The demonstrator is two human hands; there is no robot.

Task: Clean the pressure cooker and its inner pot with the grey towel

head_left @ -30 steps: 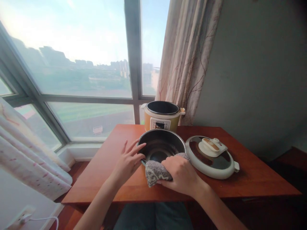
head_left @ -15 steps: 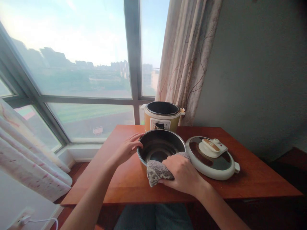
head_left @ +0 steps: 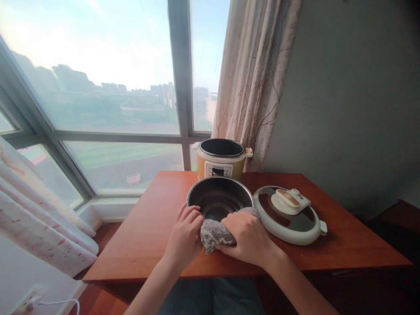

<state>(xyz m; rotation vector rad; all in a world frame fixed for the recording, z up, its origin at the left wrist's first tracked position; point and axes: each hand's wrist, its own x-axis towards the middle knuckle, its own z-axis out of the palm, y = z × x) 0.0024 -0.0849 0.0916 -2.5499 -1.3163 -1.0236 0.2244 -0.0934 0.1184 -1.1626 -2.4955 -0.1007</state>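
Pot (head_left: 219, 200) was round, dark inside, thin shiny rim, sat mid-desk (head_left: 154, 227). Right hand (head_left: 250, 238) was closed on grey fuzzy cloth (head_left: 214, 232), pressed on pot's near rim at 6 o'clock. Left hand (head_left: 185, 234) gripped rim at 7 o'clock, fingers curled, touching cloth. Cooker (head_left: 221, 161) stood at pot's 12 o'clock, open-topped, yellow. Lid (head_left: 289, 214) lay at 3 o'clock, just beside pot. Count: one pot, one cloth, one cooker, one lid, two hands.

Right hand (head_left: 249, 238) presses grey cloth (head_left: 215, 232) on near rim of pot (head_left: 219, 202). Left hand (head_left: 185, 234) grips rim beside cloth, touching it. Lid (head_left: 288, 214) just right of pot, cooker (head_left: 221, 164) behind, all on surface (head_left: 151, 227).
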